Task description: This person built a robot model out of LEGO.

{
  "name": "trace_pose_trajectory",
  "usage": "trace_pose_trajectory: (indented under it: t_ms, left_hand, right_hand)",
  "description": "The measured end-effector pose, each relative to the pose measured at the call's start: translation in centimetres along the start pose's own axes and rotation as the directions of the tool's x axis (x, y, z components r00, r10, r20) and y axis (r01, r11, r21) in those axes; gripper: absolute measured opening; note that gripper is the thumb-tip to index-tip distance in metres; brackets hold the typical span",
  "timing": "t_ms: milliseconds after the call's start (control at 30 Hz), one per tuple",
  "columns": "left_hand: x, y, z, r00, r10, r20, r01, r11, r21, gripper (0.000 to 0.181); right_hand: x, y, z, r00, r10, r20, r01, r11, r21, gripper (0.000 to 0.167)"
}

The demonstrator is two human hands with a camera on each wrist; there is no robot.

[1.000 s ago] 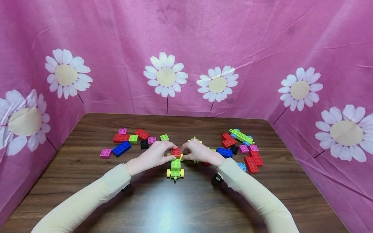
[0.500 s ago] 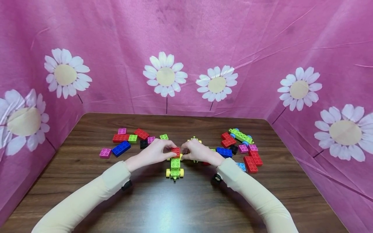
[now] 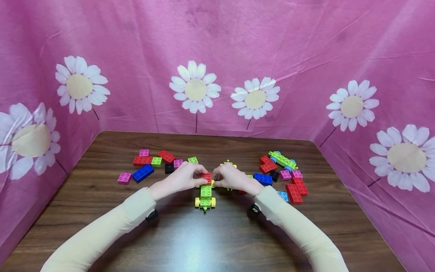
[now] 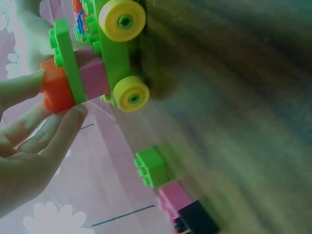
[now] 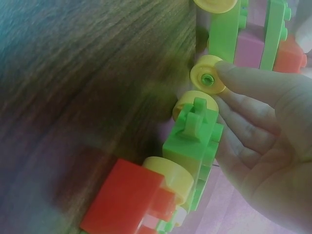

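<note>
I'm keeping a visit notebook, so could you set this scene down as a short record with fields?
Left hand: pinches a red brick
Right hand: thumb at a yellow wheel; grip unclear
Toy car: green base, on the table
Stack, bottom up: pink brick, green plate, red brick
To the person's right: blue-wheeled car, loose bricks
Backdrop: pink cloth printed with daisies

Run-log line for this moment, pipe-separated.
left hand: pinches red brick | right hand: grips yellow wheel | stack: red brick atop green piece, pink brick, green wheeled base
</note>
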State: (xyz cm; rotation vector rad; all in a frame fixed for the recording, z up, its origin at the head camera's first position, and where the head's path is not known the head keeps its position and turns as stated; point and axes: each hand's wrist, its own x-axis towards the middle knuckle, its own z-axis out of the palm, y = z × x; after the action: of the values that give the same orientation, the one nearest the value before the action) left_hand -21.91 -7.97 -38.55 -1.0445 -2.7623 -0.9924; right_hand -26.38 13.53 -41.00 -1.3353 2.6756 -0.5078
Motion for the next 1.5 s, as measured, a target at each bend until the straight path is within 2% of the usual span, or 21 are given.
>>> trace_pose_trajectory:
  t_ms: [100,233,567,933,1500]
  left_hand:
    - [0.2,0.2,-0.3,0.999,0.003,0.034,-0.003,1.0,0.018,0.017]
    - [0.5,0.5,-0.7,0.996,-0.027,0.084,0.025,0.999,0.025,0.018]
    - [0.8,0.7,-1.0,0.988,-0.054,0.145,0.052,0.999,0.016,0.023]
    - [0.2,-0.3,-0.3,0.997,-0.011,0.083,0.011,1.0,0.001,0.022]
    - [-0.6,-0.5,0.3,0.996,-0.074,0.046,0.078,0.994,-0.078,0.022]
  right_hand:
    - [0.0,0.0,0.0,1.0,0.0,0.001,0.0,1.0,0.004,0.012]
    - [0.0,0.0,0.1,1.0,-0.005,-0.003,0.005,1.0,0.01,0.012]
    - [0.0,0.1,0.1,1.0,0.012,-0.002,-0.012,1.0,0.006,0.012]
    - [0.0,0.2,0.3,1.0,0.018,0.002,-0.018,1.0,0.014,0.013]
    - [0.0,0.1,0.1,1.0,0.009,0.001,-0.009,1.0,-0.001,0.013]
